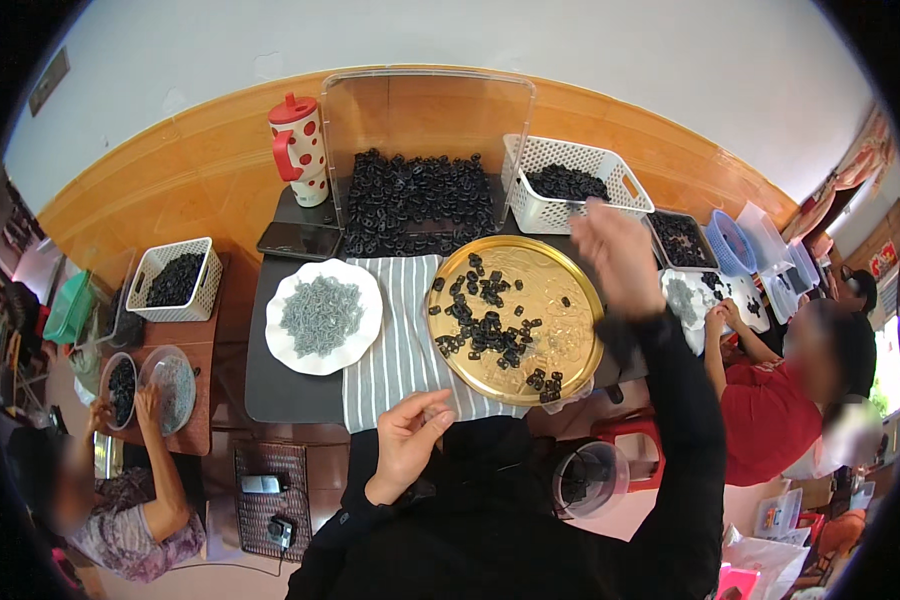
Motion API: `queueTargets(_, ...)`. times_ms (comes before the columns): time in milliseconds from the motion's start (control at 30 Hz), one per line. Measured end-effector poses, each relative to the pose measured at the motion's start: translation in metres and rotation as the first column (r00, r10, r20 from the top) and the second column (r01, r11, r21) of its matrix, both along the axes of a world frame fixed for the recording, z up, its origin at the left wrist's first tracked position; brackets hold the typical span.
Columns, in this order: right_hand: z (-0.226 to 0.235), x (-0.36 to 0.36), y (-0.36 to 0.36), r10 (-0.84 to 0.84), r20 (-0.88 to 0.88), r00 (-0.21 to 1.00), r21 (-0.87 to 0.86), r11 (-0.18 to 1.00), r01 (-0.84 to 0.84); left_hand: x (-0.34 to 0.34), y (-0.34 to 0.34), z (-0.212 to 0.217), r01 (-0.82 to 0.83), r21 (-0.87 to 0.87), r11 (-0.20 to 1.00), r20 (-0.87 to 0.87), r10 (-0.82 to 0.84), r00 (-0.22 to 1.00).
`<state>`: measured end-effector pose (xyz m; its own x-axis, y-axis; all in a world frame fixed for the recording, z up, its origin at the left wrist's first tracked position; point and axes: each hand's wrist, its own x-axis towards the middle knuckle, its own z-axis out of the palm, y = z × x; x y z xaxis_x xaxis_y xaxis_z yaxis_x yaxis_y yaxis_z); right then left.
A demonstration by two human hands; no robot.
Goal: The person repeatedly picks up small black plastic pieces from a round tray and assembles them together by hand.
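My left hand point(408, 445) is closed at the table's near edge, over the grey striped cloth's end, thumb against curled fingers. Whatever is in it, if anything, is hidden. Raised over the right rim of the gold round tray point(560, 345) is my right hand point(618, 262), smeared by motion, just below the white basket. Small black plastic parts point(495, 335) lie scattered on the tray, mostly on its left half. Left of the striped cloth point(395, 330), a white scalloped plate point(282, 345) holds a heap of small grey pieces point(322, 315).
A clear bin point(430, 82) of black parts stands behind the cloth. The white basket point(540, 215) of black parts is right of it. A dotted tumbler point(298, 150) and a phone point(298, 240) sit at back left. Two people work at side tables, left and right.
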<state>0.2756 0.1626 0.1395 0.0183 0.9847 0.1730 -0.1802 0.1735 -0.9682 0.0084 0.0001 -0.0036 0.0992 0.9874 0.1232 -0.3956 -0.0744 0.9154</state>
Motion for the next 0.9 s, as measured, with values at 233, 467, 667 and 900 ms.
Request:
queueTargets(233, -0.049, 0.017, 0.01, 0.156, 0.475, 0.866, -0.168, 0.982, -0.085, -0.012, -0.001, -0.001, -0.067, 0.001, 0.998, -0.013, 0.067, 0.998)
queueTargets(467, -0.086, -0.002, 0.012, 0.145, 0.903, 0.404, -0.011, 0.949, -0.316, -0.011, 0.004, -0.002, -0.006, -0.013, 1.0, -0.093, 0.005, 0.996)
queueTargets(667, -0.106, -0.037, 0.042, 0.072, 0.979, 0.192, -0.004, 0.943, -0.332, -0.009, -0.006, 0.004, -0.005, -0.042, 0.999, -0.084, 0.002, 0.996)
queueTargets(900, -0.114, -0.039, 0.034, 0.041, 0.997, 0.061, -0.017, 0.936, -0.352, -0.007, -0.003, 0.005, 0.007, -0.033, 0.999, -0.107, -0.011, 0.994)
